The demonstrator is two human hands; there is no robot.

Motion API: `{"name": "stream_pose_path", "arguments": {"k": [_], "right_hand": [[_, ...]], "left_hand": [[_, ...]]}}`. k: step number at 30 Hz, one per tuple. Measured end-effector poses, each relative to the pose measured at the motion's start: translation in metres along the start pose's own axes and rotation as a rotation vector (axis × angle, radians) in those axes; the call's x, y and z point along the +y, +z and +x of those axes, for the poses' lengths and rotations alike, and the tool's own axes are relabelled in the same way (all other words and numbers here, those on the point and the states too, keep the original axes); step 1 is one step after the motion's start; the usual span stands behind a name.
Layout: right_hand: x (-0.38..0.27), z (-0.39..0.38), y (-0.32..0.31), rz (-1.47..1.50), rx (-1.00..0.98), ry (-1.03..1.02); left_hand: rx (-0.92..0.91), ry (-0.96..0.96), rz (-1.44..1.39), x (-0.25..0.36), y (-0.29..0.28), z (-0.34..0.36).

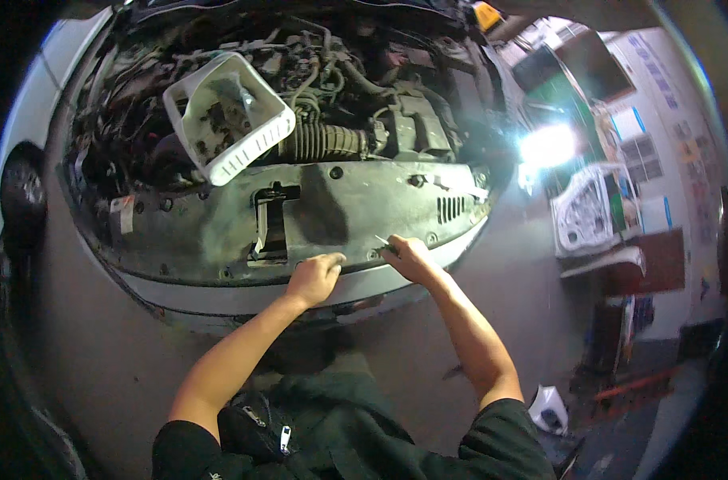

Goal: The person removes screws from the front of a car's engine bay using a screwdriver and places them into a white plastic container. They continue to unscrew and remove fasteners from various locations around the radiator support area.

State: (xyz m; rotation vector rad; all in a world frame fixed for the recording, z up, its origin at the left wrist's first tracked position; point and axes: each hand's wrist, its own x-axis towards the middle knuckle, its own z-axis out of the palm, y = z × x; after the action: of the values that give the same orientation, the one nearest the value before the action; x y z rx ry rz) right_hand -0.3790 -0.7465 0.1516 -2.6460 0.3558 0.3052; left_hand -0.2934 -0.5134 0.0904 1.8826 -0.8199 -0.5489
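Note:
A dark plastic cover panel (pixel 324 212) with round fastener holes spans the front of an open engine bay. At its front edge, right of the middle, my right hand (pixel 412 262) is closed on a thin tool with a pale tip (pixel 382 239); the tool's exact kind is too small to make out. My left hand (pixel 314 280) rests at the same edge, farther left, its fingers curled together; whatever they hold, if anything, is hidden. A round fastener (pixel 373 255) sits in the panel between the hands, close to my right fingers.
On the engine's left stands a white plastic basket (pixel 256 152) containing small dark parts and a clear bag. Behind the panel are a ribbed air hose (pixel 328 144) and engine covers. A bright lamp (pixel 548 146) shines at the right, near a white door panel (pixel 592 210). Another car's wheel (pixel 24 188) is at the left.

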Motion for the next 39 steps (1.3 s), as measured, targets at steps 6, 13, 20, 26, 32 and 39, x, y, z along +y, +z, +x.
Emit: {"name": "stream_pose_path", "arguments": {"k": [6, 13, 20, 26, 32, 39], "right_hand": [[0.021, 0.042, 0.000, -0.140, -0.275, -0.328], [0.004, 0.050, -0.004, -0.278, -0.444, -0.328], [-0.015, 0.060, -0.007, -0.462, -0.595, -0.269], [-0.033, 0.068, -0.010, -0.581, -0.670, -0.398], [-0.030, 0.053, 0.004, -0.572, -0.534, -0.266], [-0.021, 0.060, 0.010, -0.640, -0.657, -0.192]], "left_hand": [[-0.045, -0.137, 0.047, 0.002, 0.034, 0.024], [-0.163, -0.565, -0.566, 0.019, 0.067, 0.019], [-0.147, -0.719, -1.105, 0.036, 0.061, 0.017], [-0.112, -0.575, -0.585, 0.027, 0.064, 0.019], [-0.088, -0.322, -0.095, 0.009, 0.062, -0.007], [-0.122, -0.291, -0.156, 0.004, 0.053, -0.010]]}}
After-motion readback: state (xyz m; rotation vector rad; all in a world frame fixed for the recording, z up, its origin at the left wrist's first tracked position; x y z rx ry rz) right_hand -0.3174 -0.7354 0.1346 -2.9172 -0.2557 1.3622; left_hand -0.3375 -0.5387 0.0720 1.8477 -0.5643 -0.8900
